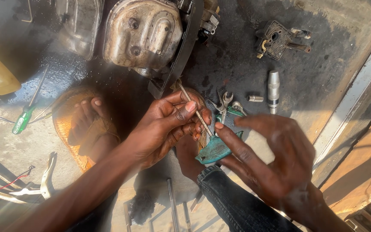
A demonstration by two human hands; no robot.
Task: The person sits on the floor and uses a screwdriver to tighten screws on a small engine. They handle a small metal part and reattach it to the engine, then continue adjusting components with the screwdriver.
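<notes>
The left hand (168,124) is pinching a thin metal rod (196,112) between thumb and fingers, holding it slanted above the oily floor (237,68), probably so it is steady and easy to see from above. The rod's upper end is pointing toward the engine muffler (142,32); its lower end is reaching down to the right hand (271,159). That hand is spread open, fingers apart, gripping nothing, with its index fingertip (219,126) just touching or almost touching the rod's lower end. A teal sandal (215,149) is lying directly below the rod. Just right of the rod, spanners (225,103) are resting on the floor, and a socket (273,88) is standing farther right. Well left of the rod, a green-handled screwdriver (24,118) is lying beside a sandalled foot (86,124).
</notes>
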